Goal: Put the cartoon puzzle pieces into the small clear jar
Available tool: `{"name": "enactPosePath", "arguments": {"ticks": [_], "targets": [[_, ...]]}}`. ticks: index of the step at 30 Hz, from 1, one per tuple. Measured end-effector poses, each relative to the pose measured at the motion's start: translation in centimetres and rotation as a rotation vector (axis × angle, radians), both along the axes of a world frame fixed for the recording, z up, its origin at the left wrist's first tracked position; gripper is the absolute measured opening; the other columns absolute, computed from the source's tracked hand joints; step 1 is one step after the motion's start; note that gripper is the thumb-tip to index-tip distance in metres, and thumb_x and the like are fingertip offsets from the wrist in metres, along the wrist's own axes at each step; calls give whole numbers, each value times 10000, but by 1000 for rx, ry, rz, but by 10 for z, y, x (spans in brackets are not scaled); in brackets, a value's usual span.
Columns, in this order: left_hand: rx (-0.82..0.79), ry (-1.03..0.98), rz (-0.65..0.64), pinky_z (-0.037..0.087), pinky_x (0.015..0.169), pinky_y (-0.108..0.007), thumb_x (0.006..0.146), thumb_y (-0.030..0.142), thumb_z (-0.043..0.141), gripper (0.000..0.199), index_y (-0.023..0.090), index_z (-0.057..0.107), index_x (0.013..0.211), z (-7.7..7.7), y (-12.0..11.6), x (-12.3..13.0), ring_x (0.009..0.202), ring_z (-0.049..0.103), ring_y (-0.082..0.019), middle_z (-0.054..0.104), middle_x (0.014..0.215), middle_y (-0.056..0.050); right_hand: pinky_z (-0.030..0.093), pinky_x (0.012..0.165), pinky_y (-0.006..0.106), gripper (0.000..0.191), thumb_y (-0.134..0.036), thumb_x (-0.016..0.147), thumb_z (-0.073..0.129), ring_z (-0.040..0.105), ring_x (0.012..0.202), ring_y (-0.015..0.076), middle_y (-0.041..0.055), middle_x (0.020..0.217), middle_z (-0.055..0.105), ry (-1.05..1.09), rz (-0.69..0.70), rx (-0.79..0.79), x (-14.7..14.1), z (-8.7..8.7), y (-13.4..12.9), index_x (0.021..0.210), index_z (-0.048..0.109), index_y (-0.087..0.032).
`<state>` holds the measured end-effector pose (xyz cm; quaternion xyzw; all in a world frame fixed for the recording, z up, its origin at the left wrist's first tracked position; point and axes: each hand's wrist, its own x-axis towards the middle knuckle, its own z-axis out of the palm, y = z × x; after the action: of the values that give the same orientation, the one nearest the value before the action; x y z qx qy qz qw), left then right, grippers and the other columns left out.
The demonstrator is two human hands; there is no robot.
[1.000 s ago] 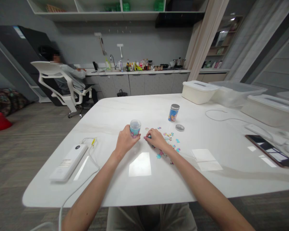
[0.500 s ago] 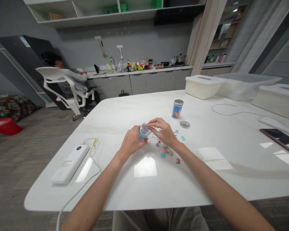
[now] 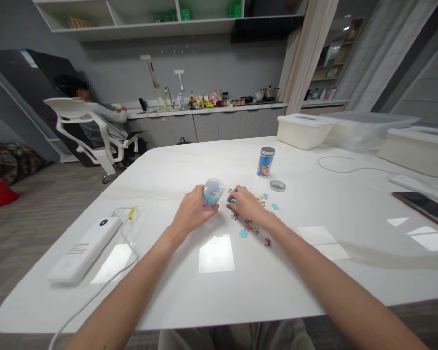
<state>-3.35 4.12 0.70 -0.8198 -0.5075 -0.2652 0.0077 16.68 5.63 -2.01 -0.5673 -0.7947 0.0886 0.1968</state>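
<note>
The right hand (image 3: 246, 204) has moved from over the mouth of the jar (image 3: 212, 192) to the pieces (image 3: 248, 225) on the table (image 3: 190, 301), while the left hand (image 3: 192, 209) stays wrapped around the jar. The step in hand looks like fingering the loose pieces beside the jar. The right fingers are drawn together at a blue piece (image 3: 233, 200); whether they pinch it or only touch it, I cannot tell. The left grip is closed around the jar's side, its mouth uncovered and tilted slightly; its contents cannot be made out. From this pose, any next move seems to call for a firm left hold and light right fingertips, as the pieces are small and lie close together.

The pieces spread to the right and near side of the jar. Beyond them lie 1 loose lid (image 3: 277, 185) and, farther still, 1 capped can (image 3: 265, 163), upright.
</note>
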Motion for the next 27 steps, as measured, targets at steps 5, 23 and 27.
{"name": "enactPosePath", "arguments": {"ticks": [5, 23, 27], "targets": [[-3, -5, -14, 466, 718, -354, 765, 353, 658, 346, 197, 452, 995, 1, -1, 1, 886, 643, -279, 628, 967, -76, 419, 843, 297, 84, -125, 811, 592, 586, 963, 210, 100, 992, 643, 22, 11, -5, -3, 5, 1, 826, 670, -154], [-15, -52, -35, 472, 727, -355, 756, 334, 660, 343, 204, 456, 1000, 0, 0, 3, 891, 641, -271, 629, 964, -66, 432, 837, 304, 99, -110, 799, 624, 581, 912, 187, 74, 936, 633, 149, 48, 21, -9, -2, 0, 884, 659, -147], [-26, -71, -59, 476, 728, -354, 766, 324, 646, 325, 204, 457, 1001, -2, -1, 3, 882, 639, -260, 628, 964, -63, 441, 754, 275, 92, -104, 800, 610, 592, 764, 148, 28, 811, 670, 315, 21, 35, -7, 10, 2, 839, 669, -162]]}}
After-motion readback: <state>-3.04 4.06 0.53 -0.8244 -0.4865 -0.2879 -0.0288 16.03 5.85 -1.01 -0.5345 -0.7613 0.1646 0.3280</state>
